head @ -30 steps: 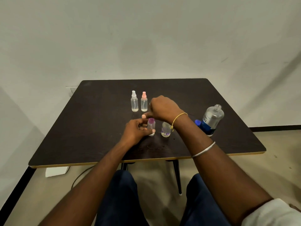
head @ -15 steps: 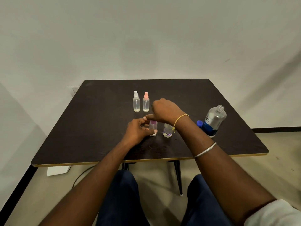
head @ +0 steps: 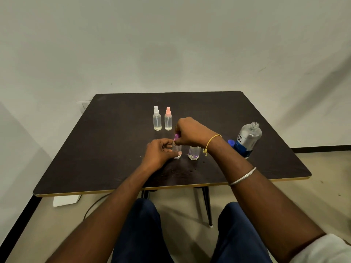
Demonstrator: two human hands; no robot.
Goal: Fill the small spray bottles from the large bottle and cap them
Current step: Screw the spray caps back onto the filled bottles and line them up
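On the dark table [head: 106,152] my left hand [head: 158,153] grips a small clear spray bottle [head: 177,149] that stands upright near the middle. My right hand [head: 191,132] pinches its purple spray cap [head: 176,136] just above the bottle's neck. Right beside it stands another small clear bottle [head: 194,153], with purple showing inside and its top hidden behind my right wrist. Farther back stand two capped spray bottles, one with a white cap [head: 156,118] and one with a pink cap [head: 168,119]. The large clear bottle [head: 247,138] with a blue label stands open at the right.
A blue cap [head: 231,142] lies on the table just left of the large bottle. A white wall rises behind the table. My knees are under the near table edge, and a white box [head: 65,200] lies on the floor at the left.
My right hand has lifted slightly with the purple cap, which now shows above the bottle's neck. My left hand keeps its grip on the bottle.
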